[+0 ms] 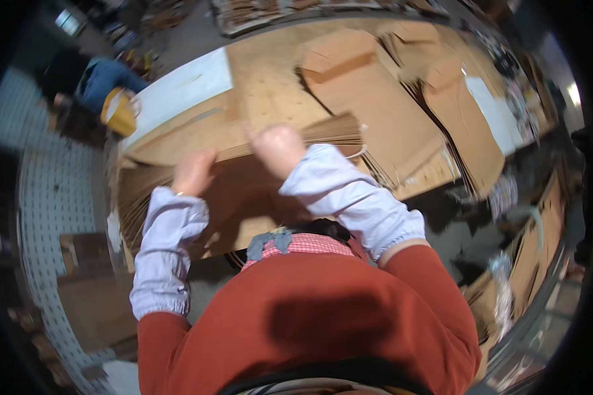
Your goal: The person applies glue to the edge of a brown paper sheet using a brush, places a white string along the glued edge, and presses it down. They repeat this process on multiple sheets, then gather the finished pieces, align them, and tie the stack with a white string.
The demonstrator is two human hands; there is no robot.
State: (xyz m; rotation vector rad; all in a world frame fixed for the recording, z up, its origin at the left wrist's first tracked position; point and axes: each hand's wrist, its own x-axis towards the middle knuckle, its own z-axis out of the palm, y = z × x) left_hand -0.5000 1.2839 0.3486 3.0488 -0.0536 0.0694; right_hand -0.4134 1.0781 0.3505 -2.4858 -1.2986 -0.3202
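A fanned stack of brown paper sheets (333,130), perhaps bags, stretches across the near side of the wooden table (277,99), with its layered edges spread at both ends. My left hand (194,172) is closed on the near edge of the stack, left of the middle. Farther right, my right hand (278,150) is over the same stack, one finger pointing toward the far left. Motion blurs its other fingers, so I cannot tell whether it grips any sheet. Pale striped sleeve covers are on both my forearms.
Large stacks of folded brown paper bags (375,99) lie at the table's right. A white sheet (184,89) covers its far left part. Beyond the left edge, a person in blue (105,82) is beside a yellow object (118,112). Cardboard (95,309) lies at lower left.
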